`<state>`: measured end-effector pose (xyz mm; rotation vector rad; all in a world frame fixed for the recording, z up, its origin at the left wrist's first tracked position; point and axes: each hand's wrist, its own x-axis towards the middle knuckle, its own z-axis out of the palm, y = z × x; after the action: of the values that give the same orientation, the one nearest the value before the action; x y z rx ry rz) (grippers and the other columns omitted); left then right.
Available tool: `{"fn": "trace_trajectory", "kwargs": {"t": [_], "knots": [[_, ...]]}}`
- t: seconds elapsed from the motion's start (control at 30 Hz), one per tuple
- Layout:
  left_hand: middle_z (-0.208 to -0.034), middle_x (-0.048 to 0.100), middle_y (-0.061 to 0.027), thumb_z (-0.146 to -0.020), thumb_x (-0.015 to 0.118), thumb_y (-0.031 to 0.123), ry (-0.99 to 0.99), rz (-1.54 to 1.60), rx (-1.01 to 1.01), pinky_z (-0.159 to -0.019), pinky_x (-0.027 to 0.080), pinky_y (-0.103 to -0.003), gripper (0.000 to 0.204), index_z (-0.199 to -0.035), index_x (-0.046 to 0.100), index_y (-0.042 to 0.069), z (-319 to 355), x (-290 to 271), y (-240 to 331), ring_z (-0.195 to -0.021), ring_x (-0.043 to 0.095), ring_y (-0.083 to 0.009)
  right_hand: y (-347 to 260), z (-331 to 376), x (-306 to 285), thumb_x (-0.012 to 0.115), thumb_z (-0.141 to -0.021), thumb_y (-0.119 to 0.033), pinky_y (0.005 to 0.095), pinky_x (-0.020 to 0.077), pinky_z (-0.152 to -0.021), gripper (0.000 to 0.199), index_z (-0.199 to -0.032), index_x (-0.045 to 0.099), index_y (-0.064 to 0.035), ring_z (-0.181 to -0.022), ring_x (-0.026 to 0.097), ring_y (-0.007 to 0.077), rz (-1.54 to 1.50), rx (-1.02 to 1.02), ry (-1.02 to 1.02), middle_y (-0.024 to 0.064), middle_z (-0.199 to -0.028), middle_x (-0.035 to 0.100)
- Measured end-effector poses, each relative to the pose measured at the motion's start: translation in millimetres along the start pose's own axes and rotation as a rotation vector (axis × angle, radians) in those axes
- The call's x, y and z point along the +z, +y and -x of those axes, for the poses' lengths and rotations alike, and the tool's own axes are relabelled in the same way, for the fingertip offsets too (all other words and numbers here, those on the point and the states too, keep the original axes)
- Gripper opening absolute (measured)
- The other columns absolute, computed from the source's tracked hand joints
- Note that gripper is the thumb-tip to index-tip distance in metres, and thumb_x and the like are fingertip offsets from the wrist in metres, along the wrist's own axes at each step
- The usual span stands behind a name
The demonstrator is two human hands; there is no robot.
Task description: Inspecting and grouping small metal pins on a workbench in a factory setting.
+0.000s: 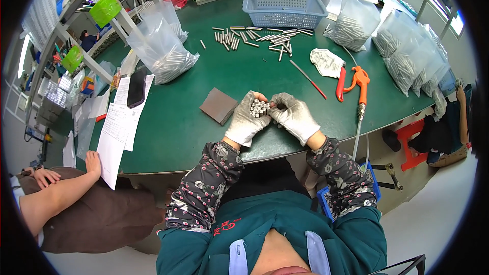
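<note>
A bundle of short metal pins [259, 108], seen end-on, is held close to the table's near edge. My left hand [245, 119], in a grey-white glove, is wrapped round it from the left. My right hand [295, 116], gloved alike, presses its closed fingertips against the bundle's right side; whether it pinches a single pin is hidden. Just left of my left hand lies a brown square block [218, 106]. Farther back, loose metal pins [265, 36] are scattered on the green table [178, 145]. A thin file with a red handle [308, 79] lies beyond my right hand.
A blue basket [285, 9] stands behind the pins. Bags of pins [170, 61] sit left, more bags [407, 51] right. An orange air gun [360, 84], red-handled pliers [341, 85] and a white cloth [326, 62] lie right. A co-worker's hand [92, 163] rests by papers [118, 130] and a phone [136, 89].
</note>
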<state>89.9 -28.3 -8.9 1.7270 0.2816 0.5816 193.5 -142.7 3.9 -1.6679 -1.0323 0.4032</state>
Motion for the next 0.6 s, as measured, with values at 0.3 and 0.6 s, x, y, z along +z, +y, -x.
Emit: {"fn": "trace_trajectory", "kwargs": {"t": [0.3,0.6], "knots": [[-0.089,0.049,-0.0003,-0.060,0.061,-0.004,0.030,-0.087,0.067,-0.074,0.043,-0.021,0.043,-0.099,0.045,0.007,0.2,1.3,2.2,-0.082,0.050,-0.0084,-5.0,0.5,-1.1,0.062,-0.073,-0.014,0.0265,0.0470,-0.058,0.024,-0.092,0.056,-0.0013,-0.064,0.060,0.0160,-0.130,0.161,-0.040,0.0096,-0.079,0.061],[-0.092,0.054,-0.0034,-0.062,0.058,-0.003,-0.051,0.015,0.089,-0.077,0.045,-0.024,0.045,-0.104,0.046,0.007,3.3,-1.4,0.5,-0.086,0.055,-0.0121,-2.1,5.2,-3.7,0.061,-0.074,-0.014,0.0283,0.0464,-0.071,0.021,-0.092,0.058,-0.0024,-0.078,0.061,0.0205,-0.029,-0.026,-0.063,0.0108,-0.083,0.061]]}}
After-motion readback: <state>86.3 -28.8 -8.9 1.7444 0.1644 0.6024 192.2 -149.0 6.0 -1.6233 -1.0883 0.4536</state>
